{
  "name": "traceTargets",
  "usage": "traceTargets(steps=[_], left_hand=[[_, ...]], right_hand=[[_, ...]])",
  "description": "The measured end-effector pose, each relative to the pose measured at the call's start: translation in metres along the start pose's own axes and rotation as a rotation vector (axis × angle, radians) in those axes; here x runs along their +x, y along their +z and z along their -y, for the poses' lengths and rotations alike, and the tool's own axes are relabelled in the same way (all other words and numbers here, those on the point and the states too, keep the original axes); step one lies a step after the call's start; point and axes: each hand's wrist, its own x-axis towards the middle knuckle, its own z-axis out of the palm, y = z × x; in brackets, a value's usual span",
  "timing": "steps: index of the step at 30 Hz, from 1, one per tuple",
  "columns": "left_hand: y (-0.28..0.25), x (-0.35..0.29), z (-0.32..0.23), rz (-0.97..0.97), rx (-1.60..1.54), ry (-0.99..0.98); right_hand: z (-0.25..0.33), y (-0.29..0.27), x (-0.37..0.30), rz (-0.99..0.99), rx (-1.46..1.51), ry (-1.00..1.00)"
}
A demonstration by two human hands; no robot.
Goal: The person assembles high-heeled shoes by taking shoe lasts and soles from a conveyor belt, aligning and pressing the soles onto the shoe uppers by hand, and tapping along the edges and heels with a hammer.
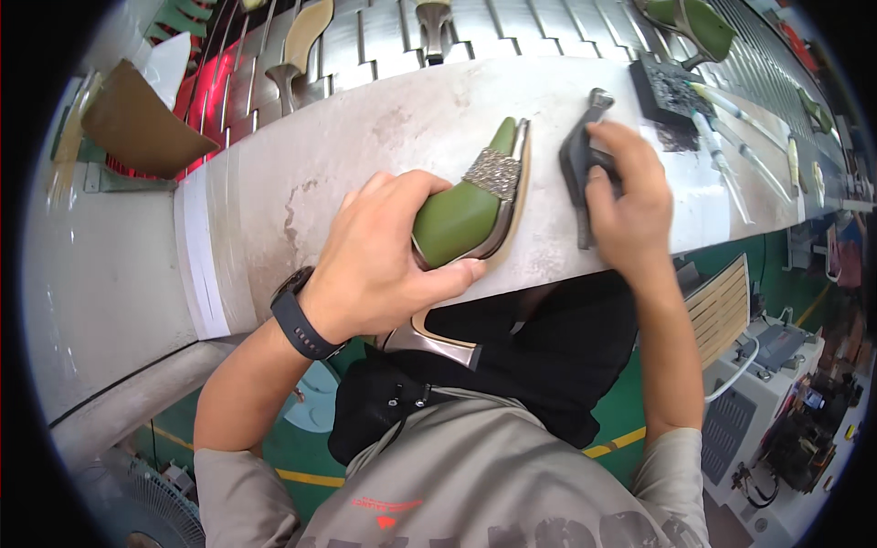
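My left hand (375,256) is closed around a green high-heeled shoe (454,226) with a glittering band across it. The shoe's toe points away from me, its sole faces right, and the silvery heel (438,348) comes out below my hand near the table's front edge. To the right, my right hand (630,196) has its thumb and fingers curled on a dark metal tool (575,164) that looks like pliers. That tool lies lengthwise on the pale worktable, its head pointing away from me; my fingers hide part of its right side.
Beyond the worktable (356,128) runs a slatted metal conveyor (521,27) carrying several shoes and shoe parts. A black block (665,96) and several thin brush-like sticks (744,137) lie at the right. A brown sheet (142,119) stands at the left.
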Motion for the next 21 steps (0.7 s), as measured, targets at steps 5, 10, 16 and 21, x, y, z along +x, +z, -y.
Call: traceTargets(steps=[5,10,16,21], left_hand=[[-0.002,0.008,-0.016,0.014,-0.007,0.023],[0.011,0.023,-0.025,0.007,0.007,0.046],[0.010,0.026,-0.023,0.015,0.038,0.084],[0.007,0.030,-0.025,0.064,0.047,0.101]], right_hand=[[0.008,-0.005,-0.003,0.057,-0.189,-0.115],[0.019,-0.023,-0.005,0.216,-0.070,0.080],[0.049,-0.042,0.000,0.252,0.619,0.298],[0.063,-0.015,-0.026,0.041,1.329,0.637]])
